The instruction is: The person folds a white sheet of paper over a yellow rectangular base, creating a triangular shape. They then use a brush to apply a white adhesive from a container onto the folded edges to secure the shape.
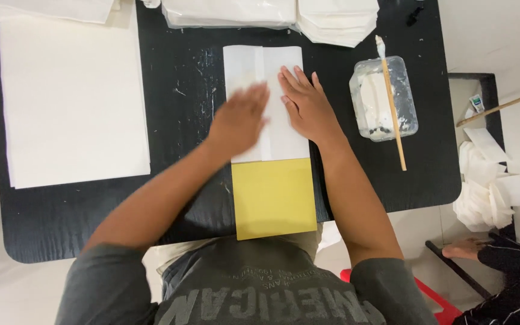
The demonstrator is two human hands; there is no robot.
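Paper is the thing under both hands: one folded white sheet (264, 99) lies flat at the middle of the black table (188, 198), its near end overlapping one yellow board (274, 198) that reaches the table's near edge and juts slightly past it. The left hand (239, 120) is blurred and lies palm down on the sheet's left half, fingers spread; the right hand (308, 108) presses flat on its right half, fingers apart and extended. Neither hand is closed around anything.

Right of the sheet, well apart, stands one clear plastic tub (384, 99) of white paste, with one long wooden stick (392, 102) laid across it and running toward the table's near right. Left of the sheet, across a bare strip of scuffed black surface, lies one large stack of white sheets (73, 96) whose near edge comes about level with the yellow board's top. Beyond the sheet, at the far edge, sit two piles of folded white paper (272, 15).

Far right of the sheet, off the table, lies a heap of crumpled white paper (489, 192), and another person's hand (461, 248) rests on a dark rail (458, 268).
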